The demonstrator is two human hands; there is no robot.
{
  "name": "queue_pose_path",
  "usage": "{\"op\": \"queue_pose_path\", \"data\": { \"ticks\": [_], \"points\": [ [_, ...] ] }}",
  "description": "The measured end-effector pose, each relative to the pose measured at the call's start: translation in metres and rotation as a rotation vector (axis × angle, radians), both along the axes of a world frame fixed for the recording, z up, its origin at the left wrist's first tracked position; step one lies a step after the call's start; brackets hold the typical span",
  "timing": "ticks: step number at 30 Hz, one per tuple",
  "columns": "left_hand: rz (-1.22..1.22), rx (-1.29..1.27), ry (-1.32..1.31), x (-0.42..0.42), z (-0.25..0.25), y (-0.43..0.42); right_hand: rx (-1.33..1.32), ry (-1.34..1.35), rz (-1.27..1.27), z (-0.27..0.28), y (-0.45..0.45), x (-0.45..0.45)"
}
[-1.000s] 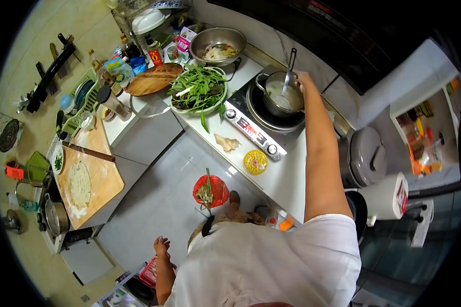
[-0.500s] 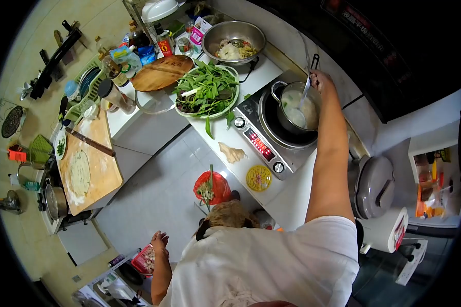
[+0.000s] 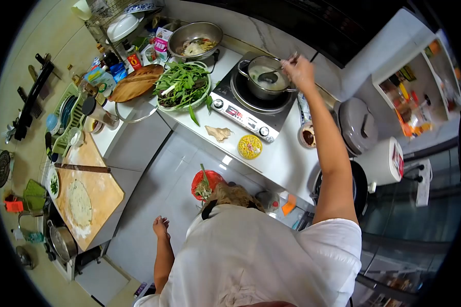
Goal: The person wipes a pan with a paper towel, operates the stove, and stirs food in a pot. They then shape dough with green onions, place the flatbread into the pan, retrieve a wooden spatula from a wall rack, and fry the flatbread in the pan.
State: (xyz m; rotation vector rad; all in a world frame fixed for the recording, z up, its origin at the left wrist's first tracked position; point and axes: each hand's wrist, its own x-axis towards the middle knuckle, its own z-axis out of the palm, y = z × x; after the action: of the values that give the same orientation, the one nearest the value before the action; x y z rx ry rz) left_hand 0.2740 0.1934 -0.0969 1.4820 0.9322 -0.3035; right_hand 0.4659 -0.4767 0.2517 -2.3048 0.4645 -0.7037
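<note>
My right hand (image 3: 299, 71) is closed around the handle of a ladle (image 3: 268, 77). The ladle's bowl dips into pale, cloudy liquid inside a small steel pot (image 3: 265, 94). This pot stands on an induction cooker (image 3: 251, 114) with a control panel along its front. Down by my side, my left hand (image 3: 161, 226) hangs over the floor, holding nothing, its fingers loosely apart.
Left of the cooker are a basket of leafy greens (image 3: 184, 87), a steel bowl of food (image 3: 195, 41) and a wooden board (image 3: 137, 84). A yellow dish (image 3: 250, 147) sits near the counter edge. Flattened dough (image 3: 80, 202) lies on another board. A red bag (image 3: 206, 179) is below.
The cooker's display digits have changed. The ladle's handle now leans right rather than up. My view has shifted, and the red basket near my left hand is out of sight.
</note>
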Motion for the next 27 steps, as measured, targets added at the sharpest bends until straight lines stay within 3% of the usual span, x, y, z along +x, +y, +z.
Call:
{"op": "queue_pose_path", "data": {
  "ticks": [7, 10, 17, 27],
  "points": [
    [-0.079, -0.010, -0.022, 0.011, -0.017, 0.026, -0.228, 0.171, 0.133, -0.059, 0.050, -0.090],
    [-0.056, 0.005, -0.017, 0.004, -0.021, 0.036, -0.423, -0.020, 0.145, -0.083, 0.046, -0.097],
    [0.003, -0.014, -0.009, -0.026, -0.017, 0.047, -0.498, 0.033, 0.090, -0.114, 0.025, -0.071],
    [0.065, -0.060, 0.028, -0.058, -0.040, 0.051, -0.352, 0.275, 0.113, -0.055, 0.026, -0.070]
  ]
}}
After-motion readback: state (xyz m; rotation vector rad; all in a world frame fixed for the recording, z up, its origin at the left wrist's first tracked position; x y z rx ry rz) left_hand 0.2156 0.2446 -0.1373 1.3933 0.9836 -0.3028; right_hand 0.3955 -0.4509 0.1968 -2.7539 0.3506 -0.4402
